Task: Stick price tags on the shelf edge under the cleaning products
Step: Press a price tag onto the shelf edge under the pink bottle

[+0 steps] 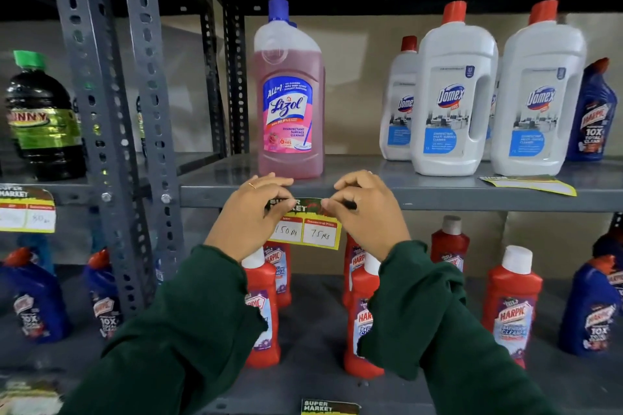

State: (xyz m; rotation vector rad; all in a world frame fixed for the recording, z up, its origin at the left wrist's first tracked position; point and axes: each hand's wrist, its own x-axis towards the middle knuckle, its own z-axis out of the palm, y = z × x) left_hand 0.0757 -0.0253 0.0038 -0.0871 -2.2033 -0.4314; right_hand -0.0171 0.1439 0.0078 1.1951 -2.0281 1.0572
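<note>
Grey slotted-steel shelving fills the view, stocked with bottles on two levels. On the front shelf edge [438, 200], directly below the pink Lizol bottle [289, 94], a price tag [312, 229] is being pressed into place. The left hand [249, 209] pinches its top left corner and the right hand [365, 209] its top right corner, fingertips closed on the tag's upper strip, so the tag hangs between the two hands. A dark pen [347, 204] is tucked in the right hand's fingers.

The tag is yellow-bordered with a dark "SUPER MARKET" header and two white boxes framed in red, handwritten "150 Rs" and "75 Rs".

White Domex bottles [451, 101] stand to the right on the same shelf, with a loose tag [529, 184] lying flat just in front of them. Red Harpic bottles [512, 307] stand on the shelf below, partly hidden by the green sleeves [188, 330]. Another tag [27, 212] is stuck on the neighbouring shelf at far left.
</note>
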